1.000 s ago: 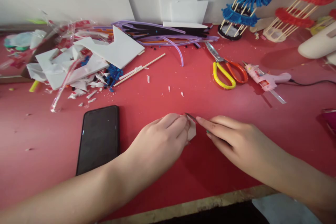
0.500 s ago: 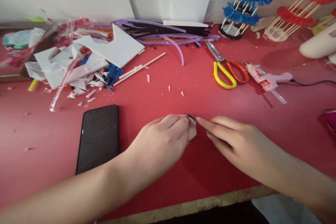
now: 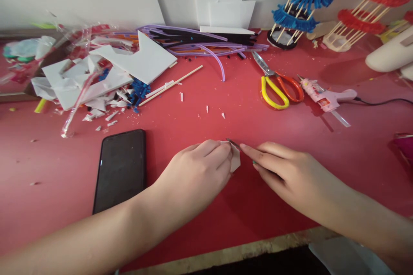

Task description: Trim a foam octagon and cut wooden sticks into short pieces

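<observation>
Near the middle of the red table, my left hand (image 3: 201,165) is closed around a small white piece of foam board (image 3: 236,161); its fingers cover most of it. My right hand (image 3: 284,165) grips a craft knife, its dark thin blade (image 3: 232,142) lying against the upper edge of the white piece. Most of the knife's handle is hidden in my fingers, with a bit of green showing below the index finger. A black phone (image 3: 121,169) lies left of my left hand. Small white scraps (image 3: 223,115) are scattered beyond my hands.
Scissors (image 3: 275,90) and a pink glue gun (image 3: 327,94) with a cord lie at the right. Foam board offcuts (image 3: 142,60) and plastic wrap pile up at the left. Pipe cleaners (image 3: 222,66) lie at the back, beside blue (image 3: 292,19) and red (image 3: 361,21) stick models.
The view has shifted very slightly. Both hands, the white piece and the blade keep nearly the same positions.
</observation>
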`<move>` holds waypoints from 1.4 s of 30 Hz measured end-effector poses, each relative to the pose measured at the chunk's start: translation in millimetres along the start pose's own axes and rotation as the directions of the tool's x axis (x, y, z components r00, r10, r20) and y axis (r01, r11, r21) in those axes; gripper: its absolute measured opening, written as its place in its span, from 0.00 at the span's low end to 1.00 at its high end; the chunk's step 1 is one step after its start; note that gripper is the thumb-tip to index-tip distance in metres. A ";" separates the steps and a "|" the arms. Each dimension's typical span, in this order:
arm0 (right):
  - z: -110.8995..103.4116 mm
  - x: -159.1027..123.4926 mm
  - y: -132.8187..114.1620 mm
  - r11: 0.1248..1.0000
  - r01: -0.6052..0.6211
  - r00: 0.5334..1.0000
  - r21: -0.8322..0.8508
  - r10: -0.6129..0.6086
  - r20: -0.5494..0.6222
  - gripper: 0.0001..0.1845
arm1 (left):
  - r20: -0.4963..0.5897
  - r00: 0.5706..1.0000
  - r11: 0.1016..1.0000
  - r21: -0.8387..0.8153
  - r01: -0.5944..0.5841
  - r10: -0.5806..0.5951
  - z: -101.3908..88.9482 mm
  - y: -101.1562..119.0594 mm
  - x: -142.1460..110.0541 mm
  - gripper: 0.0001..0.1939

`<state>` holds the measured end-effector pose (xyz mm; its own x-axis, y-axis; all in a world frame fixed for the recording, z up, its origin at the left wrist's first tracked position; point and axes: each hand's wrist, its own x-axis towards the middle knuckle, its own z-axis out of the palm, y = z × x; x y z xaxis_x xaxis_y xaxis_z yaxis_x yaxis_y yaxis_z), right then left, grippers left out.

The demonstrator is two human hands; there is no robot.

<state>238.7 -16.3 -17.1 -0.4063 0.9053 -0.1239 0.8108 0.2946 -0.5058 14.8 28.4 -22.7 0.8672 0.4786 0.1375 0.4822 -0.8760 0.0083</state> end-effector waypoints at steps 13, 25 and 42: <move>-3.5 1.4 -4.7 0.998 0.003 1.000 -0.058 -0.003 0.004 0.26 | 0.036 0.999 1.000 0.006 0.020 -0.020 -2.2 1.0 2.2 0.13; -6.8 3.3 -6.4 0.987 0.042 0.999 -0.156 -0.038 0.031 0.24 | 0.053 0.998 0.998 -0.037 0.044 -0.042 -5.3 1.6 6.0 0.07; -12.1 -8.8 -4.7 0.994 -0.004 1.000 -0.106 0.001 -0.028 0.26 | 0.066 0.997 0.997 -0.065 0.050 -0.046 -1.4 3.6 3.4 0.11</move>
<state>243.5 -22.0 -3.3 -0.3936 0.9138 -0.1004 0.8525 0.3219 -0.4118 19.3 26.9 -20.9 0.8505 0.5211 0.0713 0.5159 -0.8529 0.0796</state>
